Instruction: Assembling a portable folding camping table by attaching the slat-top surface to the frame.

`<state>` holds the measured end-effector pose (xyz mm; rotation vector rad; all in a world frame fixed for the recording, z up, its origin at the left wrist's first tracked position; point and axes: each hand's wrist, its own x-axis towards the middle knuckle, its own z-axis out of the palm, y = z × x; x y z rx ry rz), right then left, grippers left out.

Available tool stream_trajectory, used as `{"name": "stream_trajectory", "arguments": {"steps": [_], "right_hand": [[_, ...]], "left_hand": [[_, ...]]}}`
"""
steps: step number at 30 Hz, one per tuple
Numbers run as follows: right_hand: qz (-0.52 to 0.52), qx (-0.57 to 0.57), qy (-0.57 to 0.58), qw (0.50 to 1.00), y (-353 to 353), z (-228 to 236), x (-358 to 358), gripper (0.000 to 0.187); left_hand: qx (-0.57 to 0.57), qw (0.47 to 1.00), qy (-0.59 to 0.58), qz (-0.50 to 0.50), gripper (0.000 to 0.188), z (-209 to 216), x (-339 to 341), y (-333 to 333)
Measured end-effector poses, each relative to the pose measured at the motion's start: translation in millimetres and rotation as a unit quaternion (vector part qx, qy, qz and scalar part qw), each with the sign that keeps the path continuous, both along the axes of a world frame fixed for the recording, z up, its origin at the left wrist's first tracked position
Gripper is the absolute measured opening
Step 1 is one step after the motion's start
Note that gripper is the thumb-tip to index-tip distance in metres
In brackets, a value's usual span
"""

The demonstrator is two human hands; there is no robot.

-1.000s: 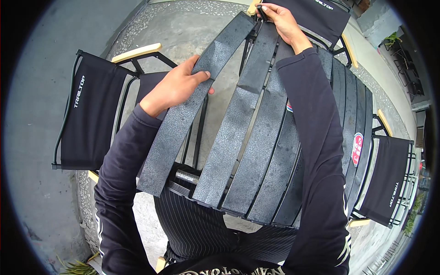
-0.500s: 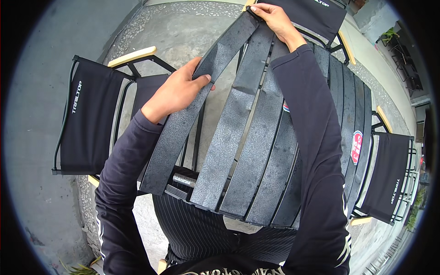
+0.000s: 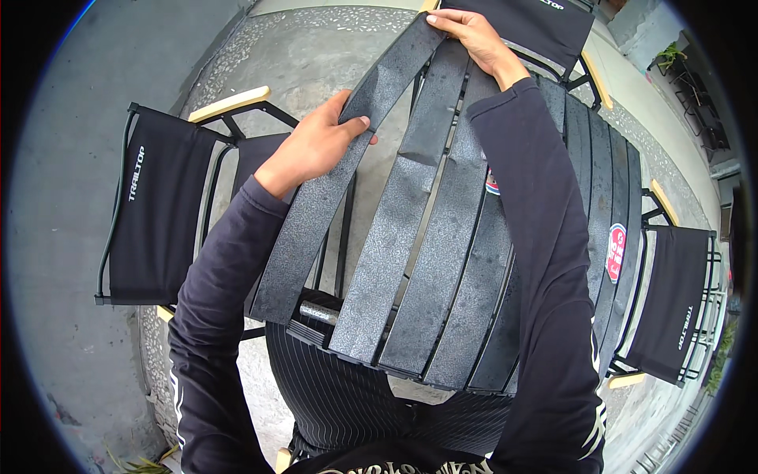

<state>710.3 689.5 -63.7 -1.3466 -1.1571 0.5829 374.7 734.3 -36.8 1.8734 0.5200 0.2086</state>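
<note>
A dark textured table slat (image 3: 304, 229) slants at the left side of a slatted folding table top (image 3: 450, 229). My left hand (image 3: 316, 142) is closed around the slat at its middle, thumb on top, near a bend or crease there. At the slat's far end my right hand (image 3: 474, 39) pinches its tip between thumb and fingers. Between this slat and the neighbouring one is a gap, wider toward the middle, through which floor and dark frame legs show. A short metallic tube section (image 3: 320, 310) is exposed at the near end of the gap.
Black folding chairs with pale wooden armrests stand around the table: one on the left (image 3: 162, 205), one on the right (image 3: 669, 304), one at the far side (image 3: 533, 31). A red and white sticker (image 3: 616, 253) is on the right slats. My legs are close under the near edge.
The slat's near end has shifted slightly right and away from me, and my left hand has moved a little the same way with it. My right hand keeps hold of the far end.
</note>
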Motion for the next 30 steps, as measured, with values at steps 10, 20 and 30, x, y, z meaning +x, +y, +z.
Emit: {"name": "stream_trajectory", "arguments": {"steps": [10,20,30], "right_hand": [[0.063,0.072,-0.003,0.995,-9.8,18.6,-28.0,0.031],[-0.037,-0.067,-0.121,0.990,1.4,2.3,-3.6,0.034],[0.065,0.037,0.038,0.996,-1.1,0.1,-0.7,0.035]], "left_hand": [[-0.010,1.000,0.026,0.004,0.039,3.4,-1.3,3.8],[-0.095,0.994,-0.002,-0.045,0.043,-0.7,-61.4,-13.0],[0.040,0.998,0.050,0.021,0.047,-22.3,-43.4,-28.7]]}}
